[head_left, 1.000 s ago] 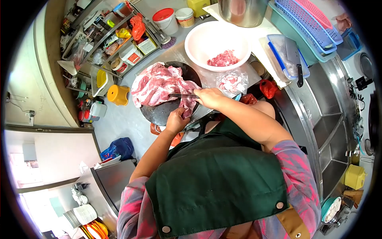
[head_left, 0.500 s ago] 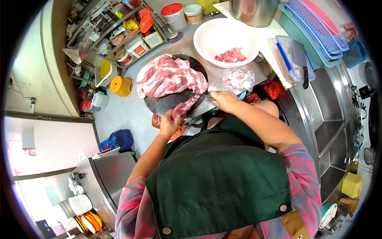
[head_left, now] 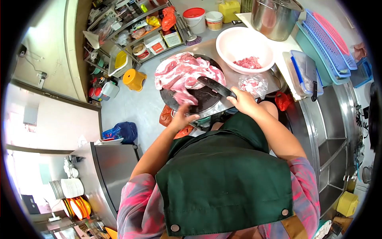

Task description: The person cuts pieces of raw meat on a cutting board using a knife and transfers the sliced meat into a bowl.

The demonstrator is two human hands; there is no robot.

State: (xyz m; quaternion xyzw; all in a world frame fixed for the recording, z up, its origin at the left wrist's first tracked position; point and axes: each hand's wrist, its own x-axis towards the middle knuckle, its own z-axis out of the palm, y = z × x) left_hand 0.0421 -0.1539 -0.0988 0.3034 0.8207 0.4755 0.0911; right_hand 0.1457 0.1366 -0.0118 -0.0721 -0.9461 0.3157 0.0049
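Note:
My right hand [head_left: 244,101] grips the handle of a dark-bladed knife [head_left: 215,85], its blade angled up and left over the round dark cutting board [head_left: 207,101]. On the board lies a large slab of raw meat [head_left: 185,71], pink with white fat. A loose-looking strip of meat [head_left: 186,98] hangs toward the board's near edge. Just below that strip, my left hand [head_left: 182,118] has its thumb and fingers apart and holds nothing; its fingertips are blurred and I cannot tell if they touch the meat.
A pink-white bowl [head_left: 242,44] with cut meat stands behind the board on the metal table. Beside it is a clear plastic bag [head_left: 253,85] of pale pieces. A steel pot [head_left: 276,20], a lidded box [head_left: 304,73] and a sink [head_left: 330,115] are at right; a yellow stool [head_left: 134,79] stands at left.
My left hand has let go of the meat strip, which now lies on the board. The knife has lifted away from the strip and its blade points up-left. The view has shifted.

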